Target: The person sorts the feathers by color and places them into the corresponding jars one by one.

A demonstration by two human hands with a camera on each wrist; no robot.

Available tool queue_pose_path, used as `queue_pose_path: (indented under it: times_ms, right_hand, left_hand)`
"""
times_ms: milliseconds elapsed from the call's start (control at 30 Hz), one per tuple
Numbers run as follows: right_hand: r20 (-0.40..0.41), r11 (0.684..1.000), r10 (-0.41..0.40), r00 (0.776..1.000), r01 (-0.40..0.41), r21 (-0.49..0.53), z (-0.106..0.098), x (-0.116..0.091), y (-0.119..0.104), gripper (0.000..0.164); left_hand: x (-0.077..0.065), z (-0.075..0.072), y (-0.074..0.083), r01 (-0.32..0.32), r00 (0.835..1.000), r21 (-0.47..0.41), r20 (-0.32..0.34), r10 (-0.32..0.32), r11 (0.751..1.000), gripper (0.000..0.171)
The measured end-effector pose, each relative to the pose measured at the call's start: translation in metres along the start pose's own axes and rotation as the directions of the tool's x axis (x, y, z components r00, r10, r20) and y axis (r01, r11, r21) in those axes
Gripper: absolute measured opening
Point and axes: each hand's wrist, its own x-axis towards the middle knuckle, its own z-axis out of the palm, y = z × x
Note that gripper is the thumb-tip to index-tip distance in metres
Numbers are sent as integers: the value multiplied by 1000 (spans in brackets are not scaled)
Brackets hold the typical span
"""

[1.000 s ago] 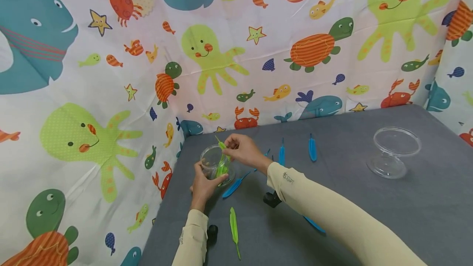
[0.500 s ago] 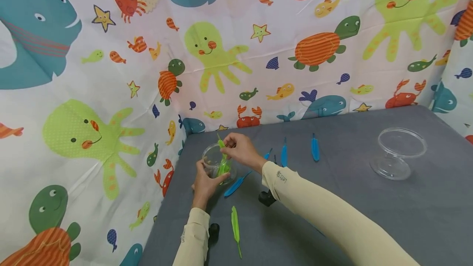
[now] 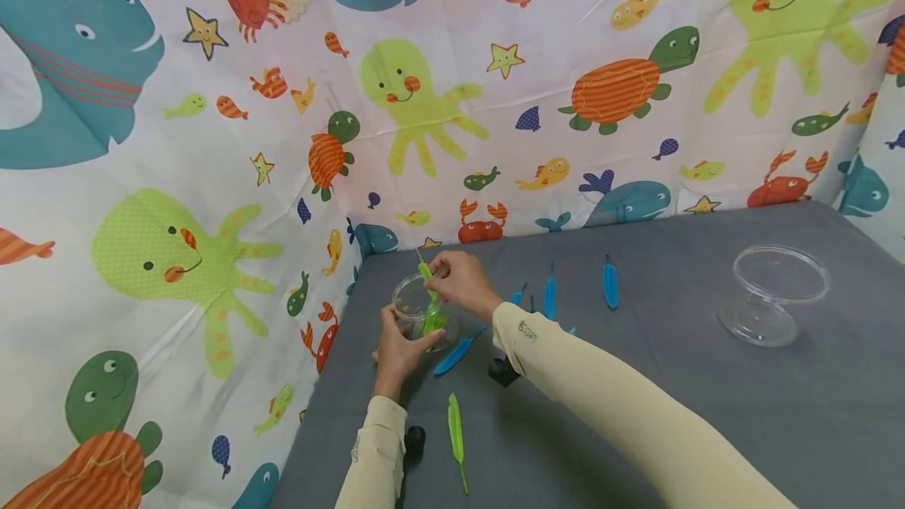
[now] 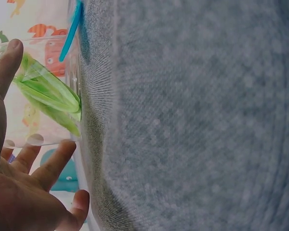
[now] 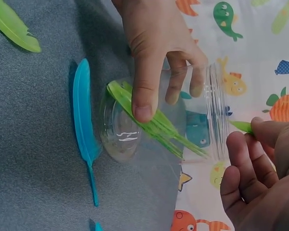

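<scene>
A clear plastic jar (image 5: 217, 120) stands on the grey cloth, with its mouth up. Around its side the left hand (image 3: 397, 352) holds it, thumb on one side and fingers on the other. Several green feathers (image 4: 48, 94) lean inside, resting near the jar's bottom. Over the mouth, the right hand (image 3: 461, 280) pinches another green feather (image 3: 426, 269) between thumb and fingertips. Its thin end points up past the fingers, and its lower part overlaps the jar's opening in the head view. One blue feather (image 5: 84, 110) lies on the cloth beside the jar.
A single green feather (image 3: 456, 430) lies nearer the person. More blue feathers, such as one (image 3: 610, 285) toward the back, are scattered beyond the right forearm. At the right stands a second clear container (image 3: 760, 326). A sea-animal print curtain (image 3: 537, 53) borders the table (image 3: 707, 415).
The head view has shifted slightly. The right hand with its green feather has moved a little left over the jar's mouth. The left hand keeps its hold on the jar.
</scene>
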Motion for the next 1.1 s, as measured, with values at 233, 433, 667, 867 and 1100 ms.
queue_pose_path:
  times_ms: [233, 433, 667, 867, 1100]
  right_hand:
    - [-2, 999, 32, 999, -32, -40, 0, 4, -4, 22]
    - [30, 999, 30, 999, -29, -45, -1, 4, -8, 25]
    - [75, 999, 8, 997, -6, -34, -3, 2, -7, 32]
    - [63, 1000, 14, 998, -15, 9, -8, -1, -3, 26]
    - [30, 1000, 5, 1000, -4, -29, -14, -7, 6, 26]
  left_hand:
    - [-1, -1, 4, -2, 1000, -8, 10, 2, 1000, 97]
    - [-1, -2, 4, 3, 1000, -3, 16, -3, 1000, 98]
    - [-2, -2, 5, 3, 1000, -2, 22, -3, 1000, 98]
    - [-2, -3, 4, 5, 1000, 4, 21, -5, 1000, 100]
    - [-2, -3, 4, 18, 1000, 8, 8, -19, 1000, 99]
